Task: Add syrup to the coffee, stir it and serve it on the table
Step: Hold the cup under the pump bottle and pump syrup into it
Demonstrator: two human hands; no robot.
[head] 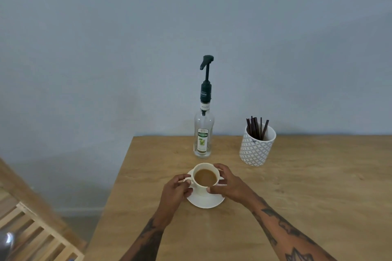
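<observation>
Coffee cup [205, 177] sits on its saucer [206, 200], left hand [175, 192] pinching the handle, right hand [226, 183] gripping the other side.

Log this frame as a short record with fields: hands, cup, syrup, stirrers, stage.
left hand: at the cup handle
right hand: fingers around the cup's right side
cup: milky coffee, on saucer
syrup bottle: upright behind cup, pump untouched
stirrers: in patterned holder, right of bottle
stage: no stirrer in cup
</observation>
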